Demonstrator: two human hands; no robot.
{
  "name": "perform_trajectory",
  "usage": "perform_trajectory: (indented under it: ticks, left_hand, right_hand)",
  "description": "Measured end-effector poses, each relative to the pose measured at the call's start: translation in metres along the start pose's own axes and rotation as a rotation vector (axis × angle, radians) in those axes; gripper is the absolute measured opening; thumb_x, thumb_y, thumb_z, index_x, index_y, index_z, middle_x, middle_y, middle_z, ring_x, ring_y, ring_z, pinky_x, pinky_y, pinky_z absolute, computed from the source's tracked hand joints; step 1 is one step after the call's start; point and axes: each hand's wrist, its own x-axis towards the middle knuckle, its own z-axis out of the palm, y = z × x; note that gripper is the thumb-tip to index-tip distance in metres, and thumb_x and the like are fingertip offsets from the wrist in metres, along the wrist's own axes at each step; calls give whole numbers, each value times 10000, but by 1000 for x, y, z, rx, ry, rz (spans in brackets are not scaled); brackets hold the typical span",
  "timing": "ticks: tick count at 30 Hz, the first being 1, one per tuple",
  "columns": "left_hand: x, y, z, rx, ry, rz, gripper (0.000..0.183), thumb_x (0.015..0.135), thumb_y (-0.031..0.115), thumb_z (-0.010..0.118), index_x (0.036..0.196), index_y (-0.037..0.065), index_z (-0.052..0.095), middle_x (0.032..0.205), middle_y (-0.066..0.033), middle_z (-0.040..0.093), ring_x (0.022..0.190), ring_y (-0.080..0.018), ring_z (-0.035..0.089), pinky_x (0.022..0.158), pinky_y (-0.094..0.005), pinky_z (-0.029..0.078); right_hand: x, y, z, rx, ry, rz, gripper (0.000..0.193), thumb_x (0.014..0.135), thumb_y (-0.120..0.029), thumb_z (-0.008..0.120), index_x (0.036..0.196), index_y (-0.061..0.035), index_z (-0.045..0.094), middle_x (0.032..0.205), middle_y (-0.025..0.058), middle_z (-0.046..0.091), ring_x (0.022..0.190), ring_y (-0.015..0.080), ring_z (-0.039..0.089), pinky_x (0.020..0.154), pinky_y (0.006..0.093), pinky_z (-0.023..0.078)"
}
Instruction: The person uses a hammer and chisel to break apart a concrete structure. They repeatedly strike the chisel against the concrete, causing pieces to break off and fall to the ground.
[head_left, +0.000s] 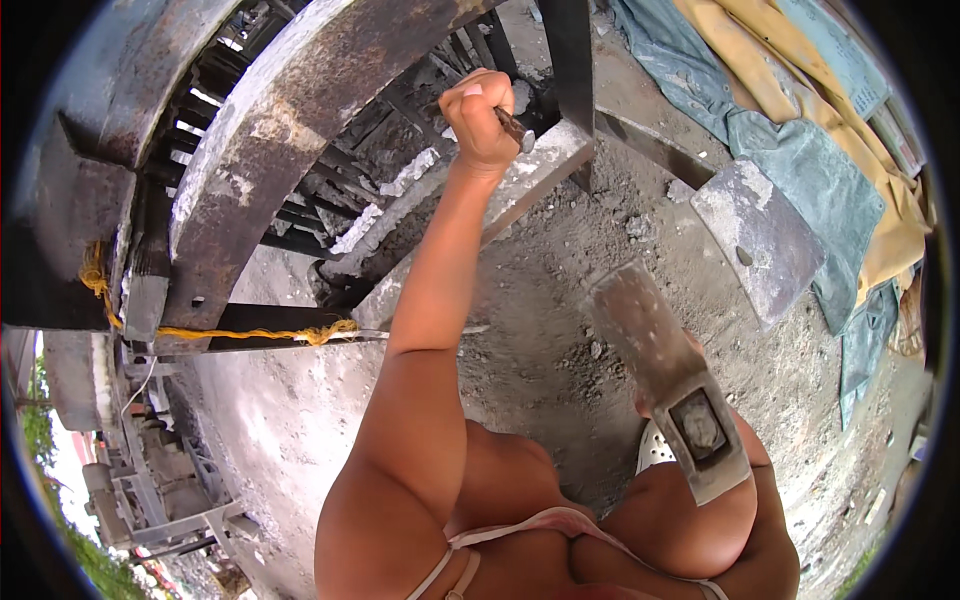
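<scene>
My left hand is closed round a short dark metal chisel, its blunt round end showing beside the fist. That fist is over a rusty metal frame with dark bars, above a ledge crusted with white-grey material. The chisel's other end is hidden. On the right, my right hand is mostly hidden behind a heavy hammer. The hammer has a long, block-shaped steel head, and the handle's end fills its eye. It is raised near my body, apart from the chisel.
Yellow rope is tied along the frame's lower left. Loose grit and rubble cover the ground. A flat grey plate lies at the right, by blue-grey cloth and tan cloth. Machinery stands at the lower left.
</scene>
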Motion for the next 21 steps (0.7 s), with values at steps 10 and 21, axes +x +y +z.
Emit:
perform_trajectory:
  ticks: [10,21]
  left_hand:
    - [-20,-46,-39,81,114,68,265,879,94,319,634,52,229,472,-48,253,387,-188,277,424,-312,223]
    - [7,-6,-32,137,128,343,162,819,-16,380,838,81,252,481,-40,282,360,-204,331,391,-298,296]
  right_hand:
    - [3,42,25,-225,17,8,418,949,-202,422,1301,13,357,759,116,562,585,222,523,521,319,448]
    - [17,12,21,-229,-180,17,338,961,-252,396,1217,-43,467,801,175,599,563,228,571,469,301,443]
